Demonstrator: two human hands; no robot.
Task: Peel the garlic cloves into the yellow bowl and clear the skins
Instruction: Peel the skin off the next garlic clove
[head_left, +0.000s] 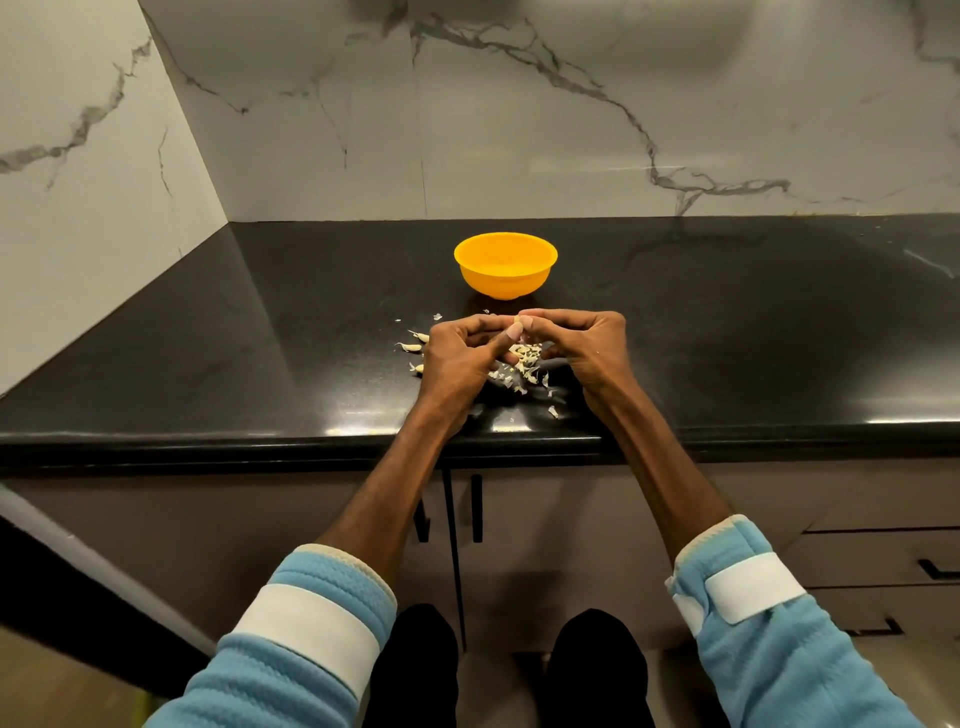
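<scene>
Off-white clove (518, 321) is pinched betw. both sets of fingertips, held above the counter (208, 364) just in front of the yellow bowl (505, 285). Your left hand (460, 358) curls in from one side w/ the thumb reaching up to it. Your right hand (589, 340) closes on it from the other side, fingers bent in. Both are clamped on the same clove, so neither is free. How much skin is on it I can't tell, since the fingertips hide most of it.

Handling, my read: the clove is tiny, light and firm, but it'll bruise if squeezed hard. Once bare it'll prob. go slick & sticky. Hold it by the fat middle and pick at the pointed tip or root end w/ a nail. The skin is papery and brittle, tears into flakes, weighs nothing and clings to fingers.

Under your hands is the skin pile (522, 364), w/ loose flakes spread toward the counter edge. Just left of your left hand lie a few unpeeled cloves (414, 347), tails on. The bowl looks like light plastic, so drop cloves in and don't knock it. Its contents I can't make out. To clear up, sweep the flakes w/ the side of a hand instead of pinching them one by one.
</scene>
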